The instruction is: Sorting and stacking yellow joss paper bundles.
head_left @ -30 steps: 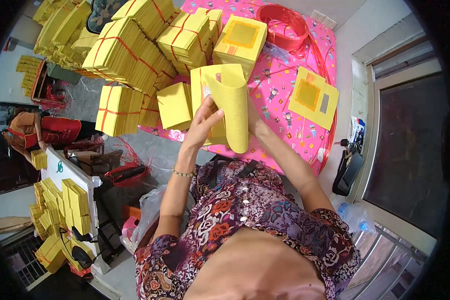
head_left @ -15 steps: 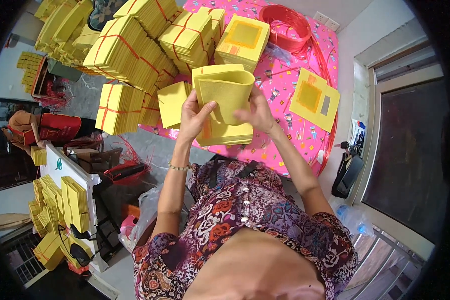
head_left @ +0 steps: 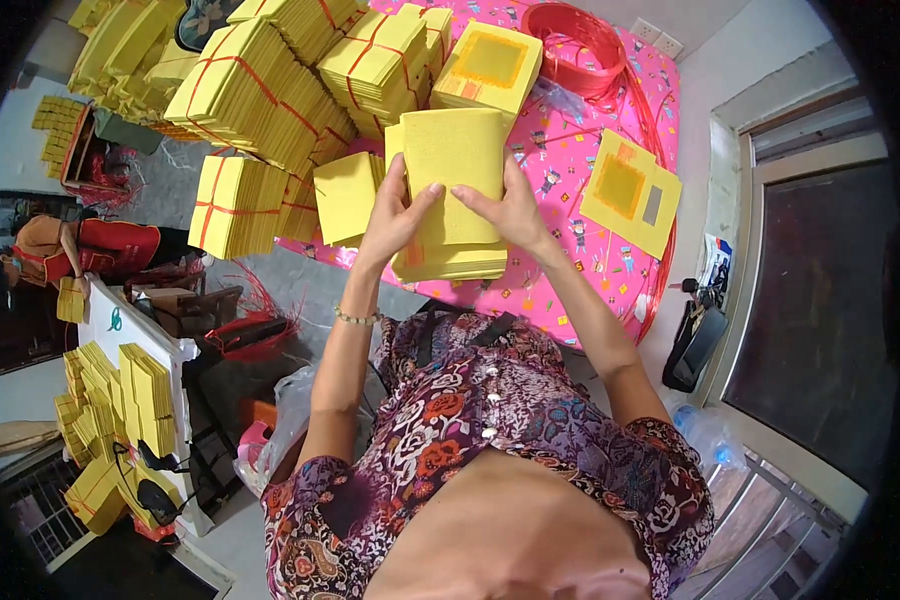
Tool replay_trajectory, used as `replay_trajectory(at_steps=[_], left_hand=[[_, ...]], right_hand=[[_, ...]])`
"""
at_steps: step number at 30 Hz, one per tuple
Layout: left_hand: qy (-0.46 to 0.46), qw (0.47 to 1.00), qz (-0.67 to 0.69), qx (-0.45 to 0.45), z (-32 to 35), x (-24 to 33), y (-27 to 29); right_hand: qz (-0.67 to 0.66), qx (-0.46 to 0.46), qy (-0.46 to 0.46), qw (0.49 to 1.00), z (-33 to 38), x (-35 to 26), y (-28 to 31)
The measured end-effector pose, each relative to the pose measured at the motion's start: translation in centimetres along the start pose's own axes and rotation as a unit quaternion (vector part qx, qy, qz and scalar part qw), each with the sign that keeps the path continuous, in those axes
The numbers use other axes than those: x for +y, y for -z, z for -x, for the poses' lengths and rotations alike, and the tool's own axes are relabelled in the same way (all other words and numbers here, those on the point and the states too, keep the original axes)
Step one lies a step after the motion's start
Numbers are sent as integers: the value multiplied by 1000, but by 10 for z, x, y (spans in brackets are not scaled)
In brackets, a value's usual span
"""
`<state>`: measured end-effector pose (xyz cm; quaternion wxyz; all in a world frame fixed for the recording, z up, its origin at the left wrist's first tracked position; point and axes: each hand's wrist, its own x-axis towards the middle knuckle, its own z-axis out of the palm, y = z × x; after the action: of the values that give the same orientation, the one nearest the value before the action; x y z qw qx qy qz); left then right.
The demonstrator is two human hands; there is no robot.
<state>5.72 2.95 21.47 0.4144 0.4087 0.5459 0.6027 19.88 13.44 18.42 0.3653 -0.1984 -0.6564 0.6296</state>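
A folded yellow paper sheet (head_left: 455, 150) is held upright between both hands, over a low stack of yellow paper (head_left: 450, 262) on the pink table. Its smooth front face is turned toward me. My left hand (head_left: 402, 218) grips its left edge, thumb laid across the front. On the opposite edge my right hand (head_left: 507, 208) closes the same way, so the two thumbs point at each other. The fingers behind the sheet are mostly hidden. A small yellow stack (head_left: 345, 200) stands left of my left hand.
Yellow bundles tied with red strap (head_left: 240, 85) crowd the table's left side. A red strap coil (head_left: 575, 82) and a flat yellow sheet (head_left: 595, 208) lie on the pink patterned tablecloth (head_left: 560, 290). At far left another person (head_left: 120, 250) works by a white table (head_left: 110, 315).
The paper's curved open fold is now flattened. My right hand has moved from beside it to grip its right edge, thumb on the front. The other person's yellow paper has shifted slightly.
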Motion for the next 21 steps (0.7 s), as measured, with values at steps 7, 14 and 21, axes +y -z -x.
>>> replay_trajectory(at_steps=[7,14,21], left_hand=[[57,995,78,4,-9,1,-5],[83,991,101,-12,-14,-2,-4],[58,994,92,20,-3,17,-15]], right_hand=[[-76,-15,-77,994,-4,-5,2],[-99,-23,-142,985,-6,-9,8],[-43,-75,-52,995,0,-14,11]])
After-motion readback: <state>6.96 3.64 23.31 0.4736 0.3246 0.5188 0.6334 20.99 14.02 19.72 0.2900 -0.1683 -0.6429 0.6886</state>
